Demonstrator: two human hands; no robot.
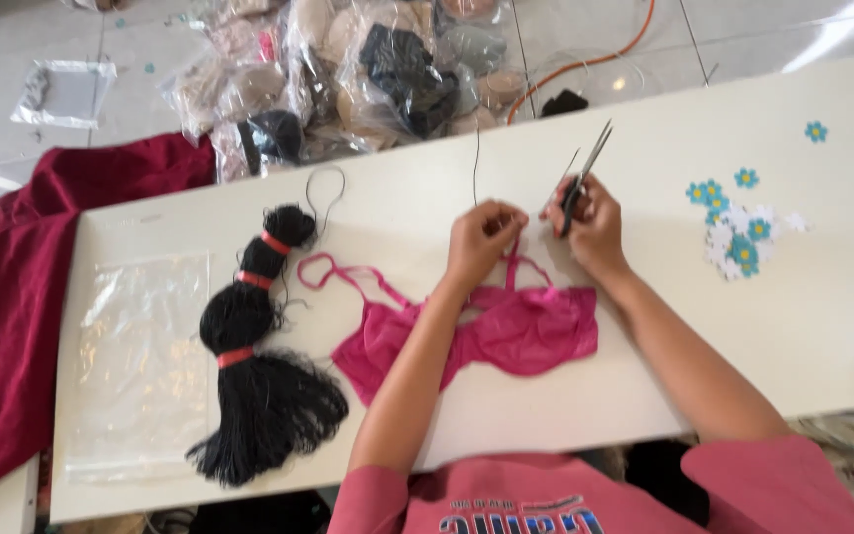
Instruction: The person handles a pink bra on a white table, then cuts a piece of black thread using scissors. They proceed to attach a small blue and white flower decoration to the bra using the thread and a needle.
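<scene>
Overhead view of a white rectangular table [822,326]. The left hand [482,235] pinches shut on a thin black cord [476,163] above the strap of a pink lace bra [506,331], which lies flat at centre. The right hand [593,220] is closed around small black-handled scissors [585,173], blades pointing far. A black cord bundle bound with red bands [254,366] lies left; blue and white foam flowers [738,232] lie right.

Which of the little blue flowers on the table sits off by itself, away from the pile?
The blue flower nearest the table's far right corner. It lies alone on bare tabletop, while the others cluster with white flowers right of the right hand.
</scene>
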